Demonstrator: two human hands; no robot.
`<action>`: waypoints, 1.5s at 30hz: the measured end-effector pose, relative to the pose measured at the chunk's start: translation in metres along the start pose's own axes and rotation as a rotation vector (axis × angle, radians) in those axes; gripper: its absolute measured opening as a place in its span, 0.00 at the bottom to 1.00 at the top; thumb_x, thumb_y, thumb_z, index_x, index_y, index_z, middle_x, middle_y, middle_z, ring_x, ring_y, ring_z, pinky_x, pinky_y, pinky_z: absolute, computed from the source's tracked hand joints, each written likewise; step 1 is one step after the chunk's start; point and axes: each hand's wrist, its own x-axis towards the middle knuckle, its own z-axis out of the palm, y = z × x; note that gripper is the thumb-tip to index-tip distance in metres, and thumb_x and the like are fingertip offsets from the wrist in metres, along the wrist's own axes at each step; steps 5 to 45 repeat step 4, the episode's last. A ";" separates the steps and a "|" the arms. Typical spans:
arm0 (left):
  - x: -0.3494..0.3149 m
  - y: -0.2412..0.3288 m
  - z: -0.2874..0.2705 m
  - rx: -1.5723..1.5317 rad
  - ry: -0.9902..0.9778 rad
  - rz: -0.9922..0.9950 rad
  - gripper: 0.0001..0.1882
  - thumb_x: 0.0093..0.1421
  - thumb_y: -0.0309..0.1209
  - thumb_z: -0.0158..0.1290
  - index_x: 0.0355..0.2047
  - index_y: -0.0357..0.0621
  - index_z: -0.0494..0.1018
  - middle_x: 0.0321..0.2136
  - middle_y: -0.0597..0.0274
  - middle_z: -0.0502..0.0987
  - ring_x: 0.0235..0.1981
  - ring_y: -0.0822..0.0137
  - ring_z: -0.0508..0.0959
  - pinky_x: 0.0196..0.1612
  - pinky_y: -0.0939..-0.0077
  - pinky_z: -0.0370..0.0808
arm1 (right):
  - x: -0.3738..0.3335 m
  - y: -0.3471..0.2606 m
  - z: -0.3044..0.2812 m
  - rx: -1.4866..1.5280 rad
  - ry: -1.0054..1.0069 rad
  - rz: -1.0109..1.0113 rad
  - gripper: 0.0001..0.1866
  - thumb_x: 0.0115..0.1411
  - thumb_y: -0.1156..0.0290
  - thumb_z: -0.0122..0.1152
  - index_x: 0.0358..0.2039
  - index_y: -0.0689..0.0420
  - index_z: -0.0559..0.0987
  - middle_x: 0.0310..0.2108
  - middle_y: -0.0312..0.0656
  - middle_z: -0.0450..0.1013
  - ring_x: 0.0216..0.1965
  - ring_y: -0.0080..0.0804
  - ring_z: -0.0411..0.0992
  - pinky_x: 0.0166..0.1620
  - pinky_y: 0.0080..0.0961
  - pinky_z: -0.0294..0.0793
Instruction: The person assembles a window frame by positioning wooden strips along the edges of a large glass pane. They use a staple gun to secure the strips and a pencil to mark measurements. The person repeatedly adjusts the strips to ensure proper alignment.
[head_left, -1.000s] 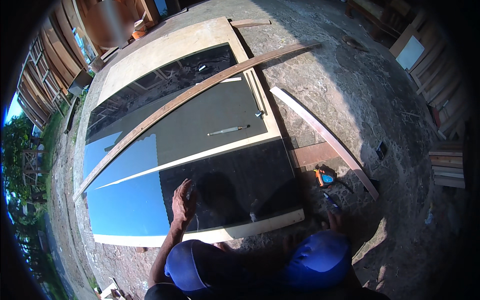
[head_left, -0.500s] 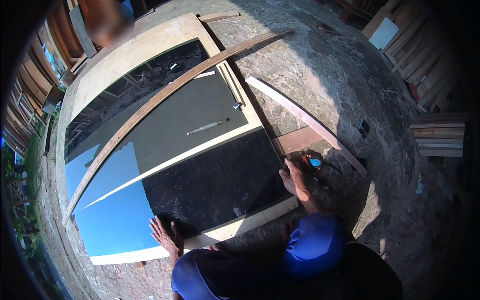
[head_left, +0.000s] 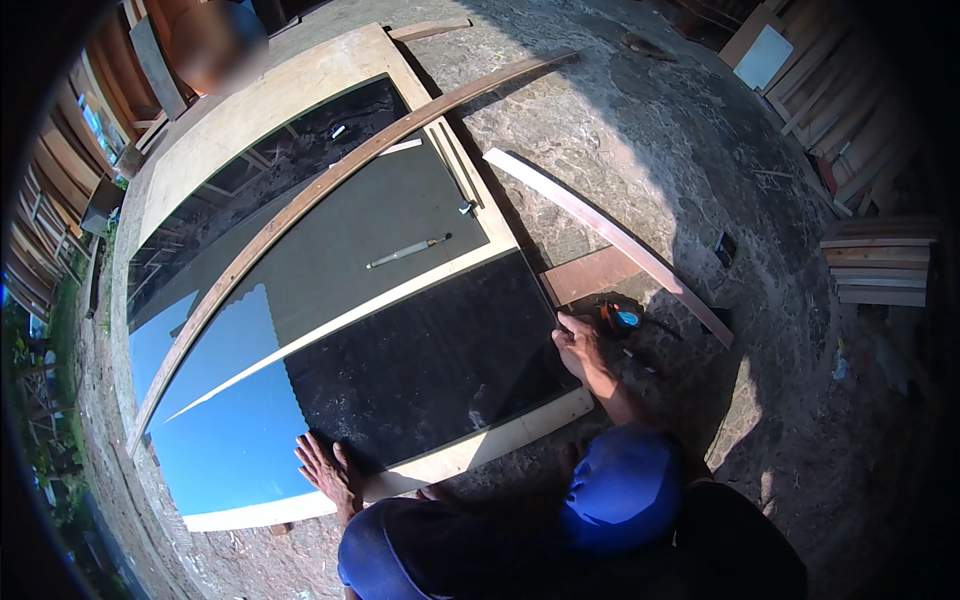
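A dark, reflective glass pane [head_left: 430, 350] lies on a pale wooden panel with frame bars [head_left: 520, 418], right in front of me. Sky mirrors in its left part. My left hand [head_left: 330, 472] rests flat on the pane by the near edge, fingers spread. At the pane's right edge, my right hand [head_left: 580, 345] has its fingers closed against the rim. Just right of that hand, on the ground, sits a black and orange tape measure [head_left: 620, 319] with a blue face. A slim pen-like tool [head_left: 408, 252] lies on the grey part beyond the middle bar.
A long wooden strip [head_left: 300, 205] crosses the panel diagonally. Another pale strip [head_left: 610, 240] lies on the rough ground at the right, over a reddish board [head_left: 590, 275]. Stacked boards [head_left: 878, 265] stand far right. Timber leans at the upper left, near a person [head_left: 215, 45].
My right hand has closed its fingers at the pane's edge; the thumb stood apart before. The pane's right edge appears slightly farther left. My left hand stays flat.
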 end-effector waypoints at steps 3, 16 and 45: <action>0.001 -0.004 0.000 0.008 0.004 0.003 0.38 0.72 0.56 0.38 0.75 0.50 0.50 0.76 0.55 0.47 0.77 0.49 0.44 0.75 0.44 0.37 | -0.002 0.000 0.000 0.071 -0.010 0.005 0.19 0.56 0.74 0.68 0.49 0.61 0.82 0.42 0.53 0.75 0.44 0.49 0.76 0.47 0.37 0.77; 0.000 -0.005 0.000 0.006 0.015 0.008 0.38 0.72 0.56 0.38 0.75 0.50 0.50 0.76 0.55 0.48 0.77 0.49 0.44 0.75 0.44 0.37 | -0.003 0.001 0.000 0.069 -0.009 -0.049 0.19 0.56 0.75 0.68 0.49 0.61 0.82 0.42 0.53 0.75 0.43 0.48 0.76 0.46 0.36 0.77; 0.000 -0.005 0.000 0.006 0.015 0.008 0.38 0.72 0.56 0.38 0.75 0.50 0.50 0.76 0.55 0.48 0.77 0.49 0.44 0.75 0.44 0.37 | -0.003 0.001 0.000 0.069 -0.009 -0.049 0.19 0.56 0.75 0.68 0.49 0.61 0.82 0.42 0.53 0.75 0.43 0.48 0.76 0.46 0.36 0.77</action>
